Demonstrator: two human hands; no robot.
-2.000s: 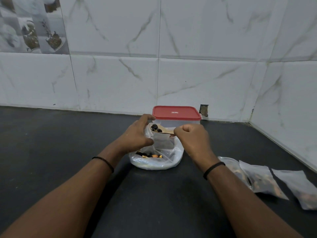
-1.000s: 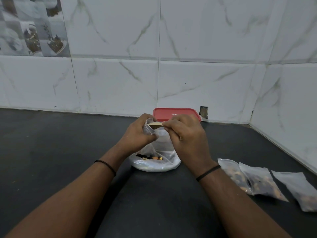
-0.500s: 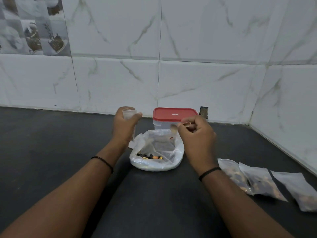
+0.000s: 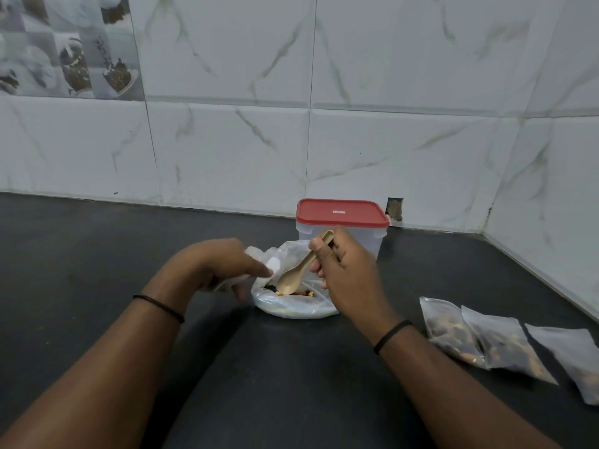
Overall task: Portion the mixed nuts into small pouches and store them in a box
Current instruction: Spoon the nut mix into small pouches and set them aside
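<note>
Stretching back to white marble-veined wall tiles (image 4: 227, 150), the dark countertop (image 4: 97, 254) carries a red-lidded box (image 4: 342, 222), an open bag of mixed nuts (image 4: 293, 306) and three filled pouches (image 4: 496, 345). Right hand (image 4: 346, 270) grips a wooden spoon (image 4: 299, 270) dipped into the bag; left hand (image 4: 220, 264) pinches a small pouch (image 4: 270, 262).

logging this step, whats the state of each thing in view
box: lid on
big bag: open, few nuts left
spoon: held by right hand, bowl down in the bag
small pouch: held in left hand
three pouches: filled, lying flat on counter
</note>
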